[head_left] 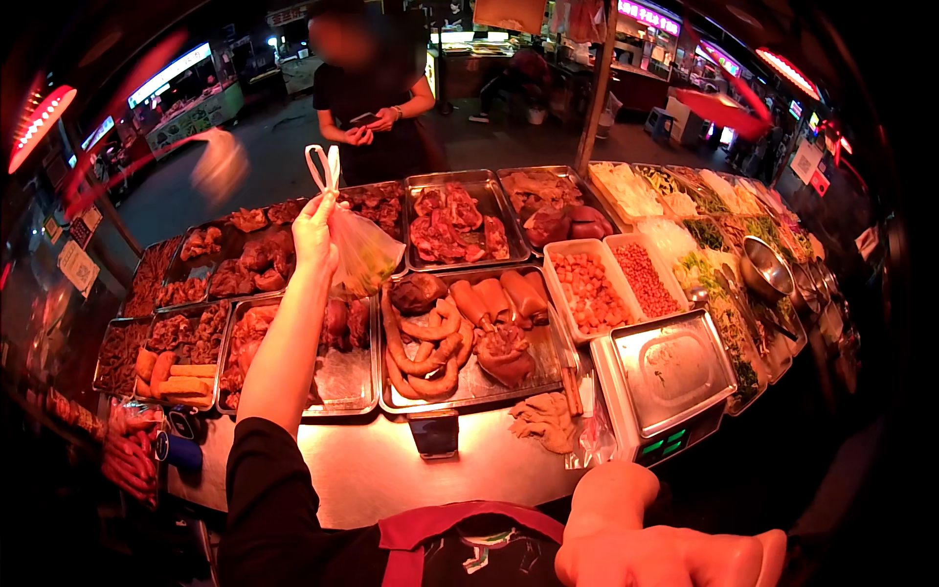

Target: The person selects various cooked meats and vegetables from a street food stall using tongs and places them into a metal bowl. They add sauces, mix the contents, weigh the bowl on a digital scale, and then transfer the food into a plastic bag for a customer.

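My left hand (315,233), raised at arm's length over the trays, is closed around the neck of a thin, clear plastic bag (364,247). The bag's white handles (323,168) stick up above my fist, and something greenish shows at its bottom. Beneath it are metal trays of cooked meats, one with curled sausages (430,357). My right hand (655,548) is close to my body at the lower right, near the digital scale (675,372). It is foreshortened, so its finger pose is unclear; nothing can be made out in it.
Across the counter stands a person (377,93) holding a phone. White tubs (587,289) of diced food adjoin the scale. A crumpled cloth (543,421) and a dark phone-like device (433,433) lie on the steel counter (362,479). Metal bowls (766,266) stand right; blurred red spinners hang overhead.
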`<state>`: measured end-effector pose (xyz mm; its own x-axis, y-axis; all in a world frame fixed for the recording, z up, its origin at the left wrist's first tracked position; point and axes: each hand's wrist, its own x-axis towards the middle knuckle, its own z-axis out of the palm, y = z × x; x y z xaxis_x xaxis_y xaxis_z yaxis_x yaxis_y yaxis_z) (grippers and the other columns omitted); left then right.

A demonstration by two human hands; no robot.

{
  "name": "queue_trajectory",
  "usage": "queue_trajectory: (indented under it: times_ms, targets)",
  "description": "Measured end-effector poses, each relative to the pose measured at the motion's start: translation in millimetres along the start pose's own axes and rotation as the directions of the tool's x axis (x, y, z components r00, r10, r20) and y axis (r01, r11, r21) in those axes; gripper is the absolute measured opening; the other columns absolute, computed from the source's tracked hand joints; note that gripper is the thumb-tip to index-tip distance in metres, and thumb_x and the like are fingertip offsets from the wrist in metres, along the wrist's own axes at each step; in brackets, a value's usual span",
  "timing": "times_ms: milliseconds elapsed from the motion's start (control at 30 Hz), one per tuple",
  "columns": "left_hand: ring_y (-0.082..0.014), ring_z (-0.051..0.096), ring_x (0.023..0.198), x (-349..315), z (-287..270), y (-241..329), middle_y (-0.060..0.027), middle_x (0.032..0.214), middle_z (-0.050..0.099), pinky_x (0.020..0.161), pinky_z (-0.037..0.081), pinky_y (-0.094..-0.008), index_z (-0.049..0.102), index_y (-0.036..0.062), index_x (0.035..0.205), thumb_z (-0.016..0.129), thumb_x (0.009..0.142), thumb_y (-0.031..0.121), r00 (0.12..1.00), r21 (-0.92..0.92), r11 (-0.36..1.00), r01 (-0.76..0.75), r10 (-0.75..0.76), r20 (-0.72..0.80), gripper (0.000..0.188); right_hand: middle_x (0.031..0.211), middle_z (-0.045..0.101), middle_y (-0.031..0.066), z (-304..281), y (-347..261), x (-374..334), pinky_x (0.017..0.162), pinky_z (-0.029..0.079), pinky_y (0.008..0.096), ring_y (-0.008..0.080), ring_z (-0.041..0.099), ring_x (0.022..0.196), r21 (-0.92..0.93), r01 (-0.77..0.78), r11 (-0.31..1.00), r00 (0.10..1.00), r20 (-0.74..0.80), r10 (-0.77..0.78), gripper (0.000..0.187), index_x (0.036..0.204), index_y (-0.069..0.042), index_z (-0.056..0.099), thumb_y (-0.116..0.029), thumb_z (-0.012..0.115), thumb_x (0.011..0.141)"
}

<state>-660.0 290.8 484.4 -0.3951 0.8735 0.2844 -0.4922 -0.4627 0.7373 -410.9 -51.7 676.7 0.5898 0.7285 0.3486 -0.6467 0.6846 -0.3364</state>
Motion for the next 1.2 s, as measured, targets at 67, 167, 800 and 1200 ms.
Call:
queue_trajectory:
  times_ms: [67, 167, 800, 1200]
  targets:
    - [-0.0181, 0.061, 0.074, 1.9, -1.6, -2.0, -0.0092, 0.087, 0.062, 0.068, 0.051, -0.026, 0.059, -0.0027, 0.097, 0.061, 0.083, 0.004, 1.0, 0.006, 1.0, -0.004, 0.004, -0.001, 0.015, 0.05, 0.034, -0.0079, -18.5, -3.5, 10.4, 0.042, 0.026, 0.0171, 0.0075, 0.031, 0.031, 0.172, -0.137, 0.975, 0.962, 0.258, 0.09, 0.027, 0.063, -0.017, 0.032, -0.02, 0.045, 0.086]
    - [-0.019, 0.061, 0.074, 3.3, -5.9, -2.8, -0.0094, 0.087, 0.062, 0.068, 0.051, -0.0264, 0.059, -0.0027, 0.097, 0.061, 0.083, 0.004, 1.0, -0.003, 1.0, -0.01, 0.01, -0.002, 0.015, 0.056, 0.043, -0.0076, -32.3, -15.1, 10.6, 0.047, 0.032, 0.021, 0.0101, 0.042, 0.038, 0.135, -0.266, 0.955, 0.903, 0.382, 0.197, 0.022, 0.066, -0.017, 0.038, -0.014, 0.048, 0.085]
    - [-0.0176, 0.061, 0.073, -8.3, -7.9, 7.6, -0.0081, 0.088, 0.062, 0.067, 0.052, -0.0253, 0.059, -0.002, 0.097, 0.061, 0.083, 0.005, 1.0, -0.019, 1.0, -0.009, 0.008, -0.03, 0.015, 0.07, 0.054, -0.0021, -57.7, -10.2, 8.2, 0.042, 0.033, 0.0271, 0.0165, 0.058, 0.052, 0.229, -0.243, 0.943, 0.818, 0.571, 0.072, 0.017, 0.072, -0.014, 0.042, -0.008, 0.056, 0.08]
    - [-0.0176, 0.061, 0.074, -7.6, -8.3, 4.0, -0.0084, 0.088, 0.062, 0.066, 0.052, -0.0253, 0.058, -0.0027, 0.097, 0.061, 0.083, 0.004, 0.999, -0.019, 1.0, 0.009, -0.01, -0.043, 0.016, 0.088, 0.055, 0.0053, -74.9, 5.3, 53.2, 0.05, 0.041, 0.0275, 0.0227, 0.059, 0.058, 0.292, -0.394, 0.871, 0.527, 0.849, -0.046, 0.009, 0.088, -0.009, 0.048, -0.01, 0.057, 0.085]
